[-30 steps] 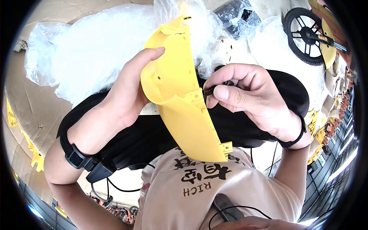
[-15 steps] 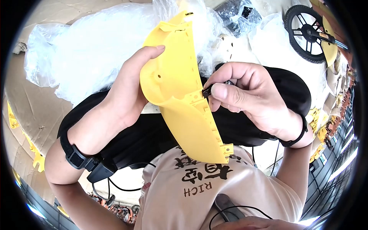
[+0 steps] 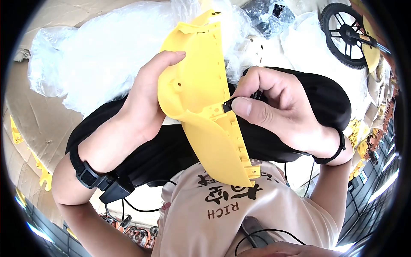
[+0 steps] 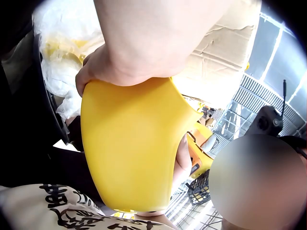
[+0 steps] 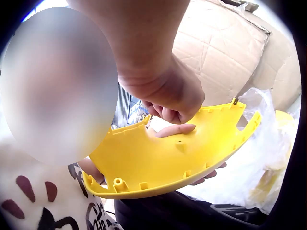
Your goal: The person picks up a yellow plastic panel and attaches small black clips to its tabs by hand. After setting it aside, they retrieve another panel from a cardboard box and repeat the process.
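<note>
A curved yellow plastic shell (image 3: 197, 85) stands tilted over the lap in the head view. The left hand (image 3: 147, 98) grips its left side, thumb on the inner face, fingers behind it. Between thumb and forefinger the right hand (image 3: 278, 103) pinches a small black clip (image 3: 227, 105), which touches the tab midway along the shell's right edge. In the left wrist view the shell's smooth outside (image 4: 134, 143) faces the camera. The right wrist view shows its inside (image 5: 163, 163) with a screw post and small notches; the right hand (image 5: 172, 96) hides the clip there.
Clear plastic wrapping (image 3: 102, 47) lies beyond the knees on cardboard (image 3: 38, 115). A black spoked wheel (image 3: 346, 36) lies at the upper right, and a plastic-wrapped dark item (image 3: 267, 17) at the top. Thin cables hang by the shirt.
The black clip has moved left onto the shell's edge tab, with the right thumb and forefinger behind it. The shell has turned slightly, its upper end shifting right; the left hand keeps its grip.
</note>
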A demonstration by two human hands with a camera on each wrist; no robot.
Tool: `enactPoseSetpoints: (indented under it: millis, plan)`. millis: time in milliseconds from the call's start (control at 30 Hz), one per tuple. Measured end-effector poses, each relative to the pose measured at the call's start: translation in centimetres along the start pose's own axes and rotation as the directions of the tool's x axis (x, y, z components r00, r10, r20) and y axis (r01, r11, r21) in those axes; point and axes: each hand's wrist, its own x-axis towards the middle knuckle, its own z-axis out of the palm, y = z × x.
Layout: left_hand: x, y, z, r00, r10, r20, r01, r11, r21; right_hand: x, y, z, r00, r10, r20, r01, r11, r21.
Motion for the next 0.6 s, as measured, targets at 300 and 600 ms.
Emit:
enactPoseSetpoints:
  millis: [300,600]
  plan:
    - [-0.4,-0.4,0.8,0.999,0.048,-0.003,-0.048,0.999,-0.004,0.1,0.7,0.2,0.982,-0.189,0.014,0.187,0.954,-0.235]
    - [-0.4,-0.8,1.1,0.998,0.042,-0.05,-0.041,0.999,0.021,0.0,0.7,0.3,0.994,-0.093,0.064,0.108,0.951,-0.291]
